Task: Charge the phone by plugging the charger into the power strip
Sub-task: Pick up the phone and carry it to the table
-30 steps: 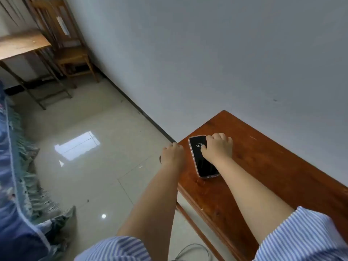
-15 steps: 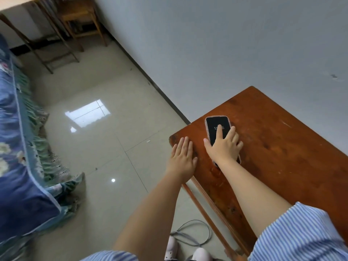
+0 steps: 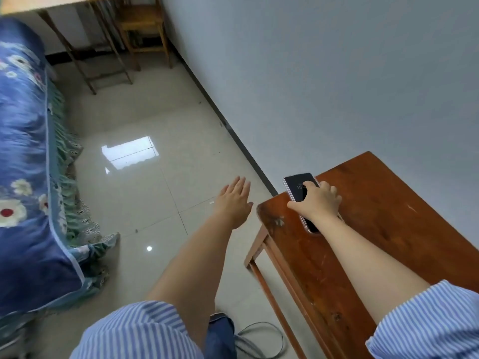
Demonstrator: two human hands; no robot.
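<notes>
Scuffed wooden table (image 3: 368,229) — glossy floor tiles (image 3: 145,193)

A reddish-brown wooden tabletop (image 3: 375,229) is standing against the pale wall, its scuffed corner sitting just beside the open left hand's fingers (image 3: 239,186). A dark phone (image 3: 300,187) is lying flat on it under the right hand's fingers (image 3: 324,189), its far end reaching past the tabletop's edge. Below, the glossy tiled floor (image 3: 155,203) is carrying a grey cable (image 3: 261,340), looping well behind both hands, near the tabletop's leg.
</notes>
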